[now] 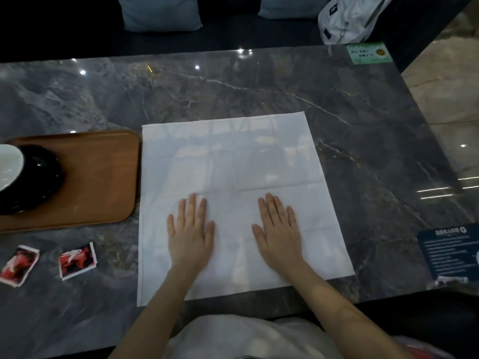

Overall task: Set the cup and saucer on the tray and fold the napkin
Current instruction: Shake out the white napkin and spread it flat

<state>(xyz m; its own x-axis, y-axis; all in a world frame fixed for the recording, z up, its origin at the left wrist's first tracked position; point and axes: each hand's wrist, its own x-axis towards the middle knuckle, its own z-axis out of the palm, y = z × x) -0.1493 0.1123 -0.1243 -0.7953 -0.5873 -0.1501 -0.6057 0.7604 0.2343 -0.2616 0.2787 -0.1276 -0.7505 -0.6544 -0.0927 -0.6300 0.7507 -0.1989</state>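
A white napkin (233, 161) lies spread flat and unfolded on the grey marble table, with crease lines across it. My left hand (190, 230) and my right hand (278, 229) rest palm down on its near half, fingers apart, holding nothing. To the left sits a brown wooden tray (103, 177). On the tray stands a black saucer (44, 174) with a cup (9, 167) that is white inside, cut off by the frame's left edge.
Two small red-and-white packets (77, 260) (19, 264) lie near the table's front left. A dark blue card (449, 255) sits at the right edge, a green sticker (368, 53) at the far right corner. Cushions and a white bag (347, 19) lie beyond the table.
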